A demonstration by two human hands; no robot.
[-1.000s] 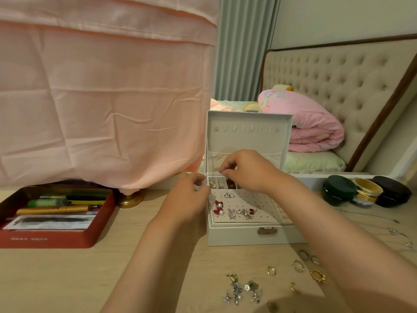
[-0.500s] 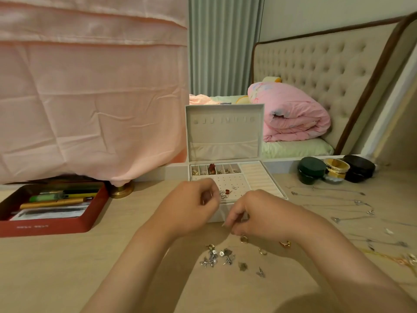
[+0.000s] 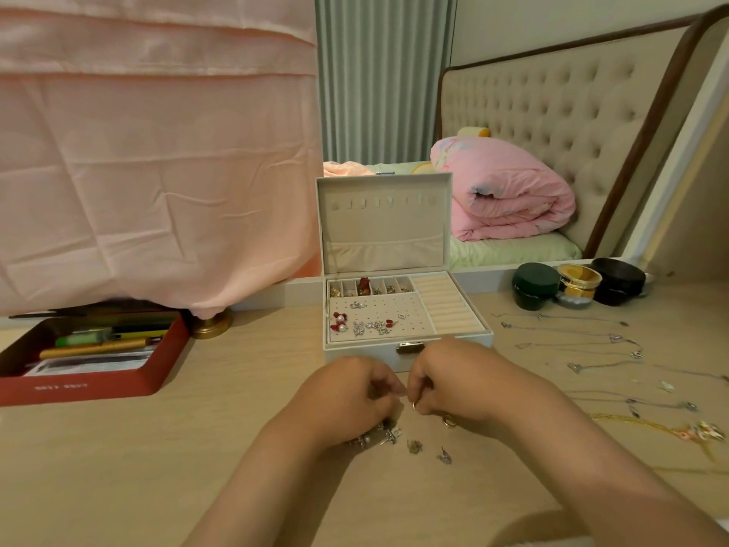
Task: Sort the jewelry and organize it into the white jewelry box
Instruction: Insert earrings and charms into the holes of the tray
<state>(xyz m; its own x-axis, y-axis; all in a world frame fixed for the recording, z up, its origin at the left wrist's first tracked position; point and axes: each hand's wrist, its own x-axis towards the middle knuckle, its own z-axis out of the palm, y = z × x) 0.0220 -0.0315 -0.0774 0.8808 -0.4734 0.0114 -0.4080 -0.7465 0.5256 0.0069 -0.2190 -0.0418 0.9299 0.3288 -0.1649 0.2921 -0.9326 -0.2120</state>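
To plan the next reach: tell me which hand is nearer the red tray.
Left. The left hand sits to the right of the red tray; the right hand lies farther right, beyond the left hand.

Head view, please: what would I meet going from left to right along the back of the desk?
Red tray → brass base → white jewelry box → dark green tin → gold tin → black tin.

- The left hand (image 3: 347, 396) curls over loose silver earrings (image 3: 384, 434) on the wooden table (image 3: 197, 448).
- The right hand (image 3: 453, 384) pinches a small gold ring (image 3: 414, 405) beside it.
- The white jewelry box (image 3: 363, 353) stands open just behind them.
- Necklaces (image 3: 615, 339) lie spread at right.
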